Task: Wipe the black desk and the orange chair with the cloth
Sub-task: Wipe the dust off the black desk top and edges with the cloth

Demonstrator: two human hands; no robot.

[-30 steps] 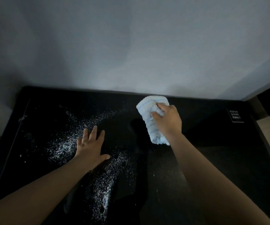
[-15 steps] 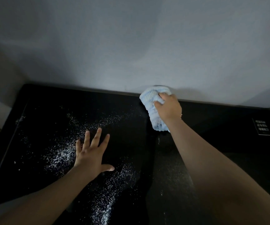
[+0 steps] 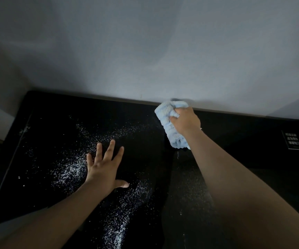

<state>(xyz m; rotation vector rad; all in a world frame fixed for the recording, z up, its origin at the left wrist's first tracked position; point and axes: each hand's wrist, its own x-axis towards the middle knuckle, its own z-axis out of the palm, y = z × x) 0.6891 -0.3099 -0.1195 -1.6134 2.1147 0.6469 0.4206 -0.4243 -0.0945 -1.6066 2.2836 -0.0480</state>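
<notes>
Head view. Right hand (image 3: 185,120) clenched around a bunched pale-blue cloth (image 3: 170,125), pressed to the black worktop (image 3: 253,159) at its far edge, just below the grey wall (image 3: 145,51). Left hand (image 3: 103,168) released, fingers spread flat on the worktop amid scattered white powder (image 3: 69,169). Step in hand, by judgement: wiping the desk, early on, with most powder lying left of the cloth and down the middle. Next move, likely: a pull of the cloth back toward the body or leftward across the powder, with the left hand lifted clear of the path. Small white-lettered label (image 3: 292,140) at far right. Orange chair not in view. No containers visible.
</notes>
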